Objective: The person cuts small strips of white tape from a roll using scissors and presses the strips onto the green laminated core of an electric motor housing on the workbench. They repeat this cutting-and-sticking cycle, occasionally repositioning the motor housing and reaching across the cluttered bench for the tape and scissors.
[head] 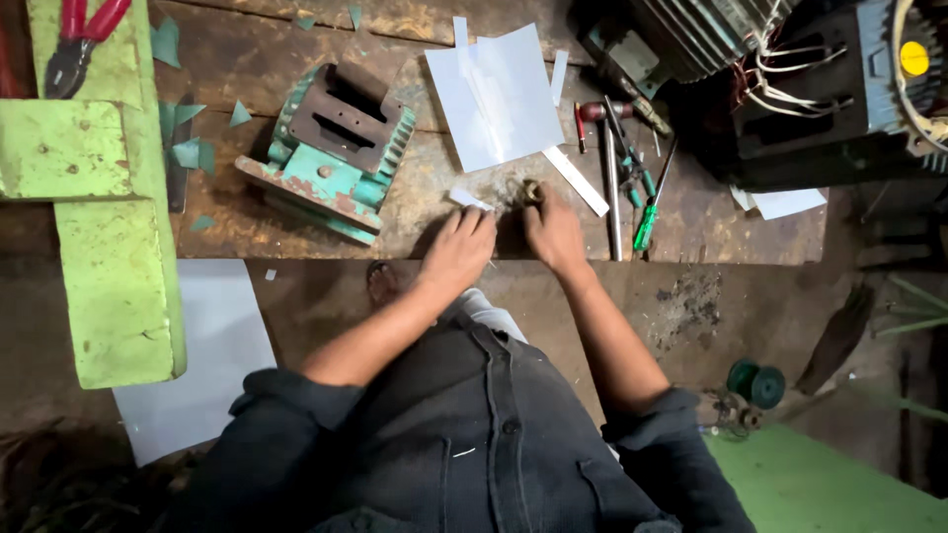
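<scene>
Both hands are laid on the near edge of a worn wooden bench [296, 59], seen from above. The left hand [457, 249] is set palm down, its fingers [474, 219] stretched forward and touching a small white paper strip [466, 197] lying flat on the wood; whether the strip is pinched or only pressed cannot be told. The right hand [555, 232] is placed just beside it, the fingers curled around a small brass-coloured piece [531, 190] at their tips; the piece is mostly hidden, and how tightly it is gripped cannot be told. Strip and piece lie near each other, between the two hands' fingertips, close to the bench's front edge. Left of the hands a teal motor housing [331, 148] is stood on the bench, its rusty open face turned up. Behind the hands a white sheet [499, 94] is spread, with a longer white strip [576, 181] lying slanted at its lower corner. To the right, a green-handled screwdriver [647, 222] and a metal rod [612, 197] are laid side by side, well apart from the housing. Red-handled pliers [84, 30] are rested on a green painted block [109, 197] at the far left. A green spool [756, 381] is seen on the floor at the lower right.
</scene>
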